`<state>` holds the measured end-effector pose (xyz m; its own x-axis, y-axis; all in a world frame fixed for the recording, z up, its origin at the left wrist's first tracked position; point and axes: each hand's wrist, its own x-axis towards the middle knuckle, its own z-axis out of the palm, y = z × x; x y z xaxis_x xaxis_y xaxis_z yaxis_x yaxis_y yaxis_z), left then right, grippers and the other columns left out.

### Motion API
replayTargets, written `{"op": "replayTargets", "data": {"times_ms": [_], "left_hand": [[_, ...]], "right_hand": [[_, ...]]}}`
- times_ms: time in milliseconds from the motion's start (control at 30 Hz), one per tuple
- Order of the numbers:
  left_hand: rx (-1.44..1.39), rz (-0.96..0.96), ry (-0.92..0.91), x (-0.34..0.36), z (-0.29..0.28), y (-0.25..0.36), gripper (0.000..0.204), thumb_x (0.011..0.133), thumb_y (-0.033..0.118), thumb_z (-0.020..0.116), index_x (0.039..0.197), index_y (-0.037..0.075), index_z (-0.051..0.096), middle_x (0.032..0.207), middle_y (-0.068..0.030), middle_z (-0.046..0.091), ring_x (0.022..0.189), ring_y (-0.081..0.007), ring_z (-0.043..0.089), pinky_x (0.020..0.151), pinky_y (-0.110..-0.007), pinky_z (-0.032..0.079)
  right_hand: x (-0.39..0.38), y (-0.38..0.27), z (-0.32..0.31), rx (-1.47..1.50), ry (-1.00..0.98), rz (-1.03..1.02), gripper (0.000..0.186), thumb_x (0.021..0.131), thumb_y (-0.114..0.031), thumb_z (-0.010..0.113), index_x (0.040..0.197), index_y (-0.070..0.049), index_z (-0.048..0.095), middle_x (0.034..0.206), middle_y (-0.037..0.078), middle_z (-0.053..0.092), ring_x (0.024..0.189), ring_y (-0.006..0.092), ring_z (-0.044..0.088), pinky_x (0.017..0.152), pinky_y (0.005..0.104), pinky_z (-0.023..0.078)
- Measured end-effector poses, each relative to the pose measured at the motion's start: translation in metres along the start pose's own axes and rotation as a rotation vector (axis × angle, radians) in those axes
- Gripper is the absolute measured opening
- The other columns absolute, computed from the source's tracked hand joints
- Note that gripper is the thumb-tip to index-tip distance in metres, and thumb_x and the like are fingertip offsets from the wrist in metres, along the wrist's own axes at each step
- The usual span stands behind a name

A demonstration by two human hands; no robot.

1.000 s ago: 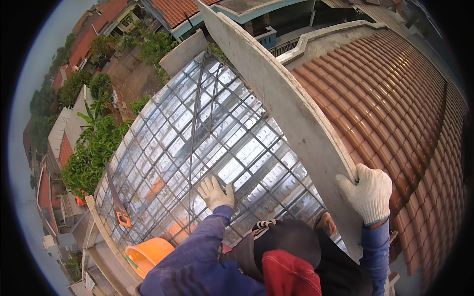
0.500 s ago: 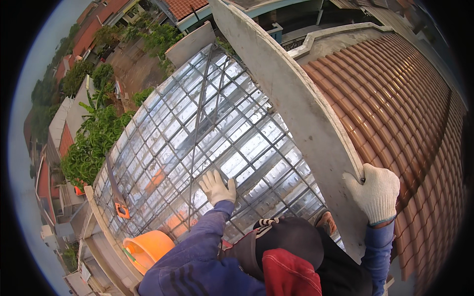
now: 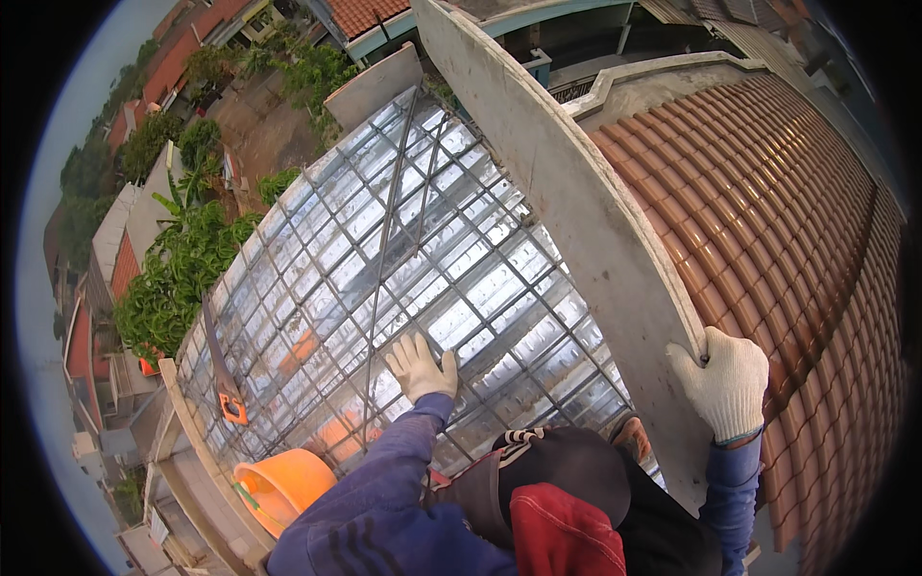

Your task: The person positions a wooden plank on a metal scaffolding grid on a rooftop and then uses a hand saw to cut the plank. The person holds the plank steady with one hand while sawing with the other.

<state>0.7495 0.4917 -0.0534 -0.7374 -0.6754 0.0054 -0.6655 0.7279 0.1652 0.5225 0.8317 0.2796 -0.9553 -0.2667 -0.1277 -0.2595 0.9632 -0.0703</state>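
Note:
My left hand (image 3: 420, 370), in a pale work glove, lies with fingers spread on a steel rebar grid (image 3: 322, 245) laid over shiny ribbed metal sheeting. My right hand (image 3: 718, 379), also gloved, grips the top edge of a long grey concrete-like panel (image 3: 586, 221) standing on edge along the grid's right side. A hand saw with an orange handle (image 3: 233, 408) lies on the grid to the left. Below it, at the near left edge, is an orange hard hat or bucket-like object (image 3: 283, 490). My bent leg and a bare foot (image 3: 634, 442) show below, partly hidden.
Tiled roofing (image 3: 768, 211) slopes away to the right of the panel. A wooden edge board (image 3: 197, 446) runs along the near left, with a drop beyond to houses and trees (image 3: 192, 264). A short grey panel (image 3: 375, 82) stands at the far end.
The panel and my right hand have shifted slightly to the right in the picture, along with some of the surroundings as the view moved. My left hand stays spread on the grid.

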Motion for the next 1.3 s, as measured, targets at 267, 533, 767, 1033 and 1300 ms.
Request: {"op": "replayTargets", "data": {"times_ms": [267,533,767,1033,1300], "left_hand": [[-0.002,0.002,0.020,-0.001,0.006,-0.001,0.082,0.095,0.047,0.073,0.157,-0.003,0.054,0.163,-0.0310,0.050,0.155,-0.0513,0.040,0.135,-0.063,0.018],[-0.022,0.005,-0.010,0.000,-0.003,-0.001,0.082,0.095,0.047,0.072,0.157,-0.003,0.053,0.162,-0.0315,0.050,0.155,-0.0512,0.038,0.135,-0.064,0.016],[-0.024,-0.022,-0.067,0.003,-0.012,0.004,0.083,0.095,0.049,0.072,0.158,-0.003,0.053,0.164,-0.0314,0.049,0.155,-0.0517,0.038,0.135,-0.064,0.016],[-0.027,0.000,0.015,-0.001,0.000,0.003,0.082,0.094,0.044,0.073,0.156,-0.006,0.054,0.163,-0.0324,0.049,0.155,-0.0498,0.040,0.135,-0.064,0.017],[-0.072,-0.024,-0.047,-0.003,0.003,-0.010,0.088,0.095,0.049,0.075,0.160,-0.005,0.051,0.171,-0.0338,0.042,0.162,-0.0517,0.031,0.137,-0.062,0.014]], "right_hand": [[-0.001,0.003,0.002,-0.014,0.022,-0.026,0.046,0.084,-0.047,0.081,0.075,-0.003,0.073,0.067,0.022,0.067,0.069,0.0425,0.073,0.066,0.0504,0.056],[-0.003,0.005,0.002,0.038,0.005,-0.021,0.045,0.086,-0.046,0.081,0.077,-0.003,0.071,0.068,0.022,0.067,0.070,0.0430,0.073,0.067,0.0497,0.056],[-0.007,0.008,-0.006,0.194,-0.131,0.059,0.044,0.084,-0.044,0.080,0.081,0.000,0.074,0.070,0.023,0.069,0.072,0.0440,0.075,0.070,0.0494,0.058],[-0.019,0.027,-0.010,0.175,-0.223,0.059,0.043,0.082,-0.041,0.080,0.089,0.002,0.078,0.074,0.025,0.072,0.074,0.0432,0.077,0.072,0.0483,0.060],[-0.024,0.038,-0.015,0.360,-0.263,0.134,0.041,0.085,-0.036,0.078,0.096,0.004,0.078,0.075,0.022,0.075,0.074,0.0351,0.079,0.074,0.0429,0.061]]}}
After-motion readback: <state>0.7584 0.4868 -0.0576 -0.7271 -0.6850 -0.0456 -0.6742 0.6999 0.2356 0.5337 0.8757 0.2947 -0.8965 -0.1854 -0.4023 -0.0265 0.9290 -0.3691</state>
